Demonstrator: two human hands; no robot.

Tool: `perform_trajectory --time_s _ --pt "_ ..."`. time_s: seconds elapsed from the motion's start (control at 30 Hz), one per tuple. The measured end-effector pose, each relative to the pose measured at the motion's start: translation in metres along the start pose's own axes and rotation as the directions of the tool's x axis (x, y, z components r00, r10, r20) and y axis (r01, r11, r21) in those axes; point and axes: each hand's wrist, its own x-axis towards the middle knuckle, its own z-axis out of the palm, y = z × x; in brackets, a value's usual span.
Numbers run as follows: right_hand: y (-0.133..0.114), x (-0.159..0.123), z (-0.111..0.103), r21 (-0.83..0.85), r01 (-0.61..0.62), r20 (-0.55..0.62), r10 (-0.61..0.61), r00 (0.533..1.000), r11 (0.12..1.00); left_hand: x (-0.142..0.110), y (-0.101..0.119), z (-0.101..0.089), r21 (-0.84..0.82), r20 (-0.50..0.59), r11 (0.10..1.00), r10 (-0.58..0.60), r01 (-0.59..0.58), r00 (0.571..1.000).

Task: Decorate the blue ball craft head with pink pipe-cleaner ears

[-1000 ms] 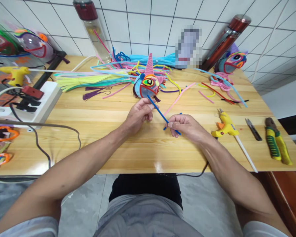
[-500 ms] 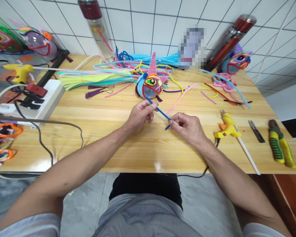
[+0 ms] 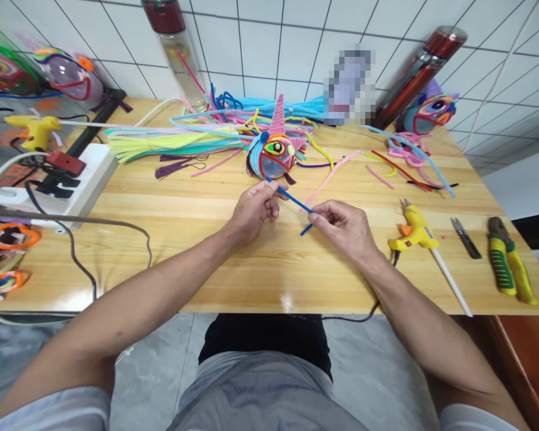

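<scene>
A dark blue pipe cleaner (image 3: pixel 294 200) is stretched between my two hands over the table. My left hand (image 3: pixel 257 212) pinches it near its upper left end, thumb on top. Farther along, my right hand (image 3: pixel 341 230) grips it between thumb and fingers, and a short end bends back below the fingertips. Just beyond my left hand stands a round clear ornament (image 3: pixel 276 157) wrapped in coloured pipe cleaners, with a pink horn, an eye and dark tassels. A pink pipe cleaner (image 3: pixel 330 179) lies on the wood behind my right hand.
Bundled pipe cleaners (image 3: pixel 175 143) lie at the back, with purple tassels (image 3: pixel 179 164) before them. To the right are a yellow glue gun (image 3: pixel 415 230), small snips (image 3: pixel 466 238) and pliers (image 3: pixel 509 260). A power strip (image 3: pixel 83 185) with cables sits left. Bottles (image 3: pixel 175 54) stand against the tiled wall.
My right hand's thumb and fingers have shifted slightly up along the blue pipe cleaner. The left hand has barely moved, and the ornament stays in place.
</scene>
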Motion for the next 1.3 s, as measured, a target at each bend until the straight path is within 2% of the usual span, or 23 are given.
perform_trajectory --time_s 0.33,0.43,0.63,1.0,1.3 --pt "0.0014 0.0026 -0.0019 -0.129 0.179 -0.128 -0.195 0.972 0.975 -0.0028 0.0026 0.0021 0.043 0.066 0.998 -0.037 0.034 0.997" --pt "0.0022 0.0020 -0.0026 -0.171 0.207 -0.147 -0.233 0.961 0.963 -0.0027 0.0041 0.0037 0.071 0.044 0.996 -0.062 0.058 0.997" --pt "0.0064 0.0025 -0.0015 -0.195 0.222 -0.138 -0.251 0.958 0.955 -0.0003 0.0060 0.0043 0.065 -0.002 0.989 -0.132 0.131 0.991" --pt "0.0037 0.0025 -0.0010 -0.190 0.239 -0.116 -0.263 0.958 0.952 0.0000 0.0063 0.0044 0.052 -0.005 0.992 -0.115 0.115 0.993" --pt "0.0040 0.0021 -0.0008 -0.194 0.272 -0.125 -0.299 0.946 0.943 -0.0001 0.0078 0.0049 0.080 -0.017 0.986 -0.145 0.146 0.989"
